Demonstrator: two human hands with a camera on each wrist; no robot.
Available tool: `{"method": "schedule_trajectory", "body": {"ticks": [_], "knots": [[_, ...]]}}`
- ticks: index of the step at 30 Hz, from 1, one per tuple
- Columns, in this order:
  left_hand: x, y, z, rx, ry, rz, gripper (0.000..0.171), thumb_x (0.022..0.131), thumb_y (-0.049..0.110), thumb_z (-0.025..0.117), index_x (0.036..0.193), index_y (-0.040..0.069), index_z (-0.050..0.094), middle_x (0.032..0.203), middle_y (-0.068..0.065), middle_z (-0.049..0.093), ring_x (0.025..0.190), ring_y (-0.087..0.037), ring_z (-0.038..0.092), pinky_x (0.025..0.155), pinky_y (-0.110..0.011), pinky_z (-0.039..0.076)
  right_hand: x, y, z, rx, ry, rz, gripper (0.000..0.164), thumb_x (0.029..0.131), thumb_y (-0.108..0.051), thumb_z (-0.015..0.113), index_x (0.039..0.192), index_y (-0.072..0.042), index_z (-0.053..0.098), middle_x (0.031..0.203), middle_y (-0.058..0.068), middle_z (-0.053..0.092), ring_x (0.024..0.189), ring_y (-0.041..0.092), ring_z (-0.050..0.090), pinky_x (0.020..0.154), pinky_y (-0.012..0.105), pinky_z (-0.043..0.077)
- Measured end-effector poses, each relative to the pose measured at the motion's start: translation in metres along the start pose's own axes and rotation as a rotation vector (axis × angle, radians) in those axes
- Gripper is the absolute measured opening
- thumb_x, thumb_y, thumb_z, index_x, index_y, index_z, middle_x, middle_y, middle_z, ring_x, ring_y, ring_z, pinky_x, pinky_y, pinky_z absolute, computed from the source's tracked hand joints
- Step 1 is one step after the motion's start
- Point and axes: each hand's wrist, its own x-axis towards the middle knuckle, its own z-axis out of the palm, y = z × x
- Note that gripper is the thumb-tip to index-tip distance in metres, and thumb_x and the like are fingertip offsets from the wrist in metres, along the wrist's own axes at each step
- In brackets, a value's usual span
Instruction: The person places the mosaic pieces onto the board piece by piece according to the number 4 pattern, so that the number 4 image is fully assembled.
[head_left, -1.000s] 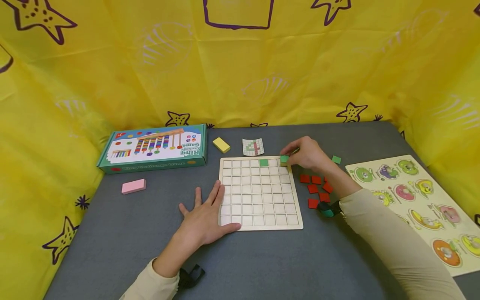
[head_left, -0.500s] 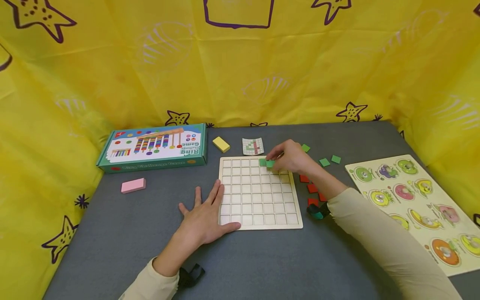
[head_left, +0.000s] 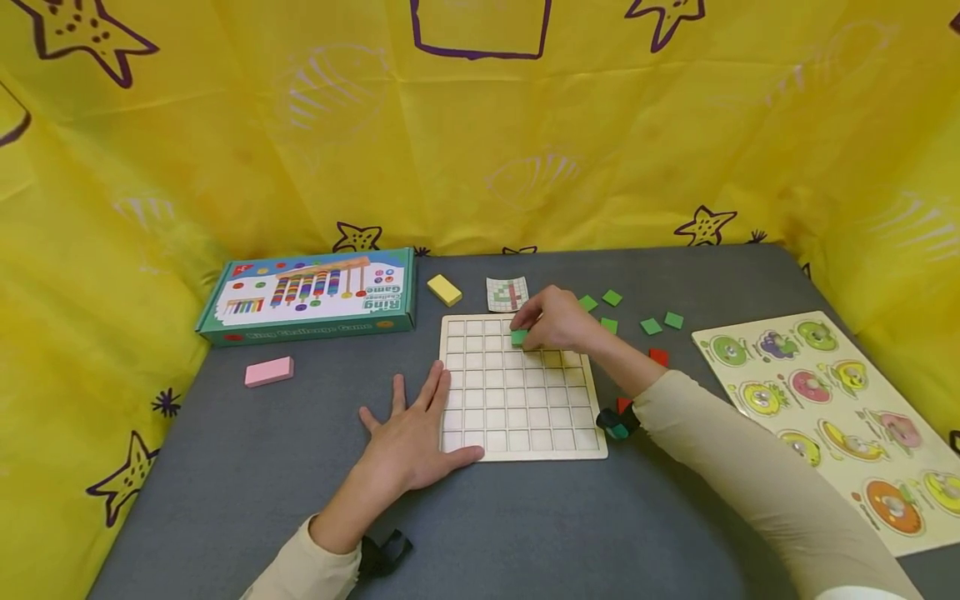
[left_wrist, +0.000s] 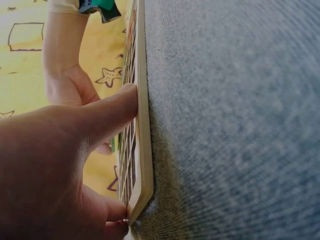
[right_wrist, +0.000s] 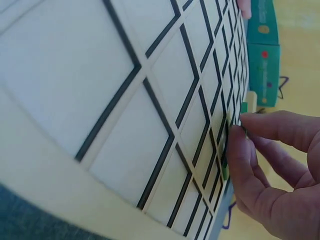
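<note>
A pale wooden grid board (head_left: pixel 525 417) lies on the table between the hands. My left hand (head_left: pixel 408 442) rests at its left side with fingers spread straight, fingertips along the left edge and thumb on the near edge. Over the far rows, my right hand (head_left: pixel 558 321) pinches a small green square tile (head_left: pixel 519 337) between thumb and fingers. The right wrist view shows this tile (right_wrist: pixel 244 107) at the fingertips; another green tile (right_wrist: pixel 225 171) sits further along the board. In the head view, the right hand hides part of the far rows.
Several loose green tiles (head_left: pixel 612 297) and red tiles (head_left: pixel 658 357) lie right of the board, some behind the right arm. A patterned grid card (head_left: pixel 507 294) and yellow block (head_left: pixel 445 290) lie beyond. A game box (head_left: pixel 307 296), pink block (head_left: pixel 269 372) and fruit puzzle board (head_left: pixel 817 417) flank them.
My right hand has moved left along the board's far rows, from near the far right corner, carrying the green tile. My left hand stays in place.
</note>
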Motion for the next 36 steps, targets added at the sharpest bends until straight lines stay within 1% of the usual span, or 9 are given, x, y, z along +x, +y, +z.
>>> {"method": "schedule_trajectory", "body": {"ticks": [4, 12, 20, 26, 36], "knots": [[-0.001, 0.002, 0.001, -0.003, 0.002, 0.005, 0.115, 0.084, 0.075, 0.069, 0.169, 0.018, 0.016, 0.177, 0.003, 0.004, 0.156, -0.056, 0.005, 0.098, -0.096, 0.01, 0.002, -0.003, 0.003, -0.014, -0.006, 0.007, 0.026, 0.077, 0.003, 0.08, 0.101, -0.007, 0.082, 0.093, 0.007, 0.075, 0.089, 0.025, 0.065, 0.068, 0.031, 0.053], [-0.001, 0.004, 0.003, -0.007, 0.009, 0.013, 0.116, 0.084, 0.075, 0.07, 0.169, 0.015, 0.017, 0.177, 0.001, 0.006, 0.156, -0.057, 0.006, 0.098, -0.096, 0.01, 0.004, -0.006, 0.006, -0.056, -0.007, 0.018, 0.024, 0.074, 0.002, 0.084, 0.097, -0.008, 0.082, 0.089, 0.006, 0.074, 0.087, 0.024, 0.065, 0.072, 0.032, 0.053], [-0.001, 0.004, 0.002, -0.007, 0.004, 0.006, 0.117, 0.084, 0.075, 0.069, 0.169, 0.016, 0.016, 0.177, 0.001, 0.003, 0.157, -0.056, 0.003, 0.098, -0.095, 0.009, 0.008, -0.008, 0.009, -0.116, -0.01, 0.001, 0.024, 0.074, 0.001, 0.082, 0.096, -0.009, 0.082, 0.088, 0.005, 0.075, 0.086, 0.023, 0.066, 0.073, 0.032, 0.053], [-0.001, 0.003, 0.002, -0.005, 0.002, 0.006, 0.117, 0.084, 0.077, 0.068, 0.169, 0.016, 0.016, 0.177, 0.001, 0.003, 0.157, -0.055, 0.004, 0.098, -0.096, 0.009, 0.01, -0.008, 0.013, -0.149, 0.007, 0.003, 0.024, 0.074, 0.001, 0.081, 0.095, -0.012, 0.082, 0.087, 0.004, 0.074, 0.087, 0.022, 0.066, 0.076, 0.034, 0.053], [0.0, 0.0, 0.001, 0.001, 0.002, 0.007, 0.117, 0.084, 0.077, 0.068, 0.169, 0.017, 0.016, 0.177, 0.002, 0.003, 0.157, -0.055, 0.005, 0.099, -0.095, 0.009, 0.01, -0.009, 0.014, -0.146, 0.009, 0.009, 0.025, 0.075, 0.0, 0.081, 0.097, -0.012, 0.082, 0.09, 0.004, 0.075, 0.088, 0.022, 0.066, 0.078, 0.034, 0.054]]}}
